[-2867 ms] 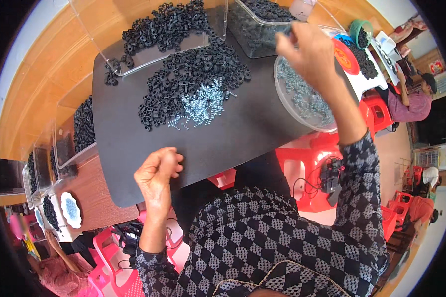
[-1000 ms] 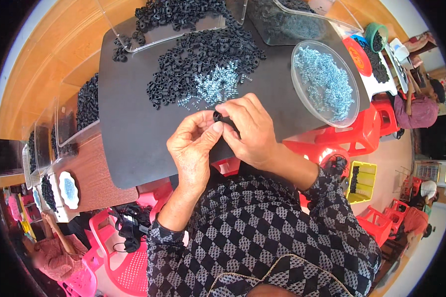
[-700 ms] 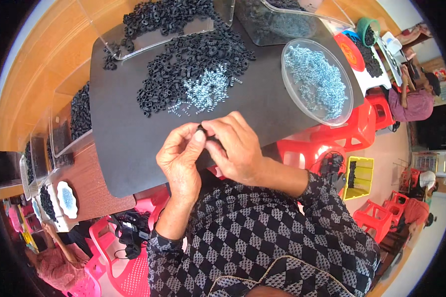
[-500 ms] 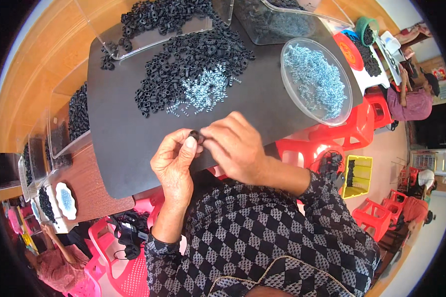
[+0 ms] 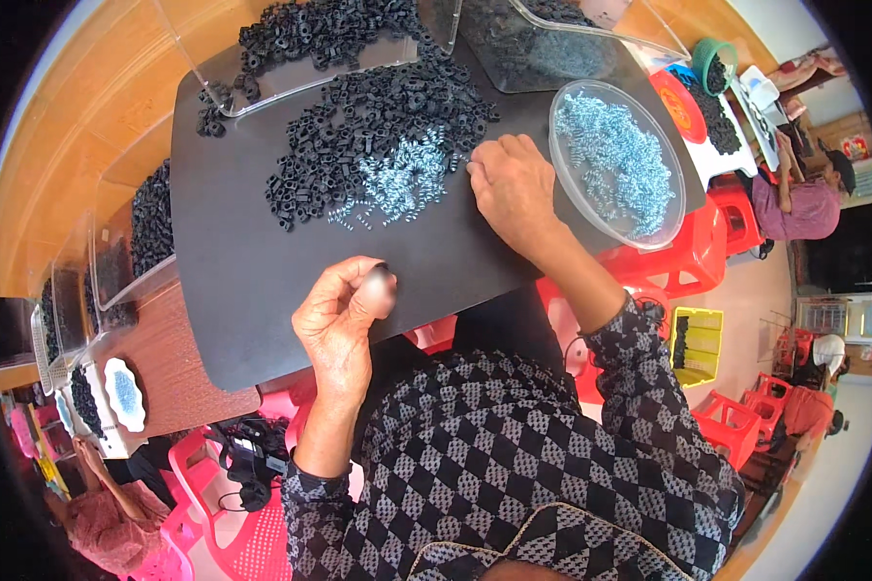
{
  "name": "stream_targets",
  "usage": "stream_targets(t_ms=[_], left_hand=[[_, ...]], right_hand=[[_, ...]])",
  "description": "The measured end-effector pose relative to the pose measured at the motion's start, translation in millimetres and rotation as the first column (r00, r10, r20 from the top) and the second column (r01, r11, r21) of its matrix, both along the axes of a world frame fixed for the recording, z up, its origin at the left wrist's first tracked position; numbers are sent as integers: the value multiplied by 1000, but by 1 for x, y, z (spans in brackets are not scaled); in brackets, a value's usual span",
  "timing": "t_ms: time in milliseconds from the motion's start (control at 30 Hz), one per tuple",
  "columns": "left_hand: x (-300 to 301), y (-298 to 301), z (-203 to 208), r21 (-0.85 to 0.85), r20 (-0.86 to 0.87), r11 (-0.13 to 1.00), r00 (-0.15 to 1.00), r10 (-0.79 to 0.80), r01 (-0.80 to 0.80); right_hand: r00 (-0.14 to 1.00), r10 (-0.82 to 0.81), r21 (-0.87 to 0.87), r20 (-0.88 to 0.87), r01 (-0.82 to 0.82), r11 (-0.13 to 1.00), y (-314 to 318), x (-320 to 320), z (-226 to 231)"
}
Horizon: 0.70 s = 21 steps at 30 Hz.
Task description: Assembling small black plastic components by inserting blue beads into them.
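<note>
Above the near edge of the dark table (image 5: 242,290), my left hand (image 5: 334,320) pinches a small black plastic piece (image 5: 382,267) between thumb and fingers; most of it is covered, and the thumb tip is blurred. My right hand (image 5: 515,189) is over the table, just right of the heap, its fingertips drawn together; whatever they hold is hidden. A pile of small metal springs (image 5: 402,179) lies against the near right side of a large heap of black plastic pieces (image 5: 358,121). Right of my right hand stands a round clear tub (image 5: 558,160) filled with more springs.
Clear plastic bins (image 5: 310,84) stand at the table's far side, one spilling black pieces. Red stools (image 5: 683,257) are at the right, a pink chair (image 5: 203,484) at the lower left. A yellow crate (image 5: 707,363) sits on the floor. Other people work at both sides.
My right hand has left my left hand and moved far and right, to the edge of the heap. My left hand stays nearly in place with the black piece.
</note>
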<state>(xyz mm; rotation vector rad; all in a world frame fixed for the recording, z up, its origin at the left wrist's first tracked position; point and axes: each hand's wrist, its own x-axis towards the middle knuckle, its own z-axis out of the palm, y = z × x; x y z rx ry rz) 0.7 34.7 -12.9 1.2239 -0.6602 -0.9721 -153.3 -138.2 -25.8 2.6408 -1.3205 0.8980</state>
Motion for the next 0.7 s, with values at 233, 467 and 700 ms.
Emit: stream_targets(t_ms=[233, 467, 700], left_hand=[[2, -1, 1, 21, -16, 1000, 1000, 20, -19], [4, -2, -3, 3, -14, 999, 999, -53, 53], [7, 1, -2, -17, 240, 993, 964, -111, 118]], right_hand=[[957, 183, 93, 225, -208, 974, 23, -7, 19], [849, 265, 619, 458, -518, 591, 65, 6, 52], [823, 162, 784, 544, -568, 251, 60, 9, 50]])
